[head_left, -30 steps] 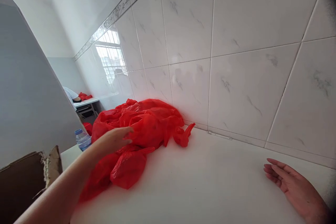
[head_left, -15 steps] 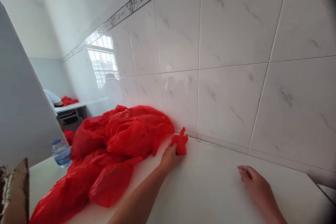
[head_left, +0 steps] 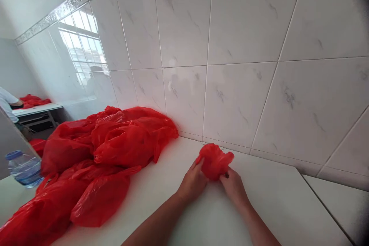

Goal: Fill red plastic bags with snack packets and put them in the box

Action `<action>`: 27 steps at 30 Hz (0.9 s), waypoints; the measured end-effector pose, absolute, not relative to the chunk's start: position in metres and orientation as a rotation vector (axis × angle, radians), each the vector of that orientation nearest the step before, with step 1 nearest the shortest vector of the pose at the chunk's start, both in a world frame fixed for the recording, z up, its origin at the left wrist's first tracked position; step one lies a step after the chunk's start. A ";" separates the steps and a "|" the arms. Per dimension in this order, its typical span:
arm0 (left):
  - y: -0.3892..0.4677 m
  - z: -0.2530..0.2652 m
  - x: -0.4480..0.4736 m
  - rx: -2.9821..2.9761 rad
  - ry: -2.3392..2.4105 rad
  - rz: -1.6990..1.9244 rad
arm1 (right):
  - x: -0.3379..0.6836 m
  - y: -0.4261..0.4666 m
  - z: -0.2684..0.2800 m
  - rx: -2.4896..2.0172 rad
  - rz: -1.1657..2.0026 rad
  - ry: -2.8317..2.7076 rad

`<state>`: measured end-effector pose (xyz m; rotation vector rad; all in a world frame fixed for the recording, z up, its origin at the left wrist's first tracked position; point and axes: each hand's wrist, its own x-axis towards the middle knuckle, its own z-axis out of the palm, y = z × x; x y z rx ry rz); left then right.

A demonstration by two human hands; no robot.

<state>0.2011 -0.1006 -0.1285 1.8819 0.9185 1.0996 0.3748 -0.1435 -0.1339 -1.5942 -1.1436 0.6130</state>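
Note:
A crumpled red plastic bag (head_left: 215,159) stands bunched up on the white tabletop near the tiled wall. My left hand (head_left: 193,178) is closed on its left side. On the lower right side, my right hand (head_left: 235,186) pinches the same bag. A small dark spot shows by the right fingertips, too small to make out. Left of my hands lies a large heap of red plastic bags (head_left: 123,138), with a rounded red bag (head_left: 100,203) at its front.
A clear water bottle with a blue cap (head_left: 24,169) stands at the far left. The tiled wall (head_left: 184,96) borders the table's back. A seam (head_left: 325,207) crosses the tabletop at right. Farther back, a person's sleeve (head_left: 7,102) shows beside another table (head_left: 40,108) with red bags.
My right hand has moved left and taken hold of the red bag. My left hand has shifted slightly right with it. The view has turned right.

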 end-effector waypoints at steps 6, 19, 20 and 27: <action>-0.084 -0.138 0.187 1.340 1.083 1.291 | 0.427 -0.150 -0.142 -1.549 0.521 -0.687; -0.109 -0.113 0.186 1.726 1.119 1.582 | 0.465 -0.158 -0.147 -1.234 0.640 -0.574; -0.111 -0.112 0.186 1.910 1.092 1.534 | 0.462 -0.158 -0.146 -1.237 0.674 -0.607; -0.111 -0.124 0.194 2.136 1.142 0.975 | 0.447 -0.159 -0.126 -1.438 0.529 -0.576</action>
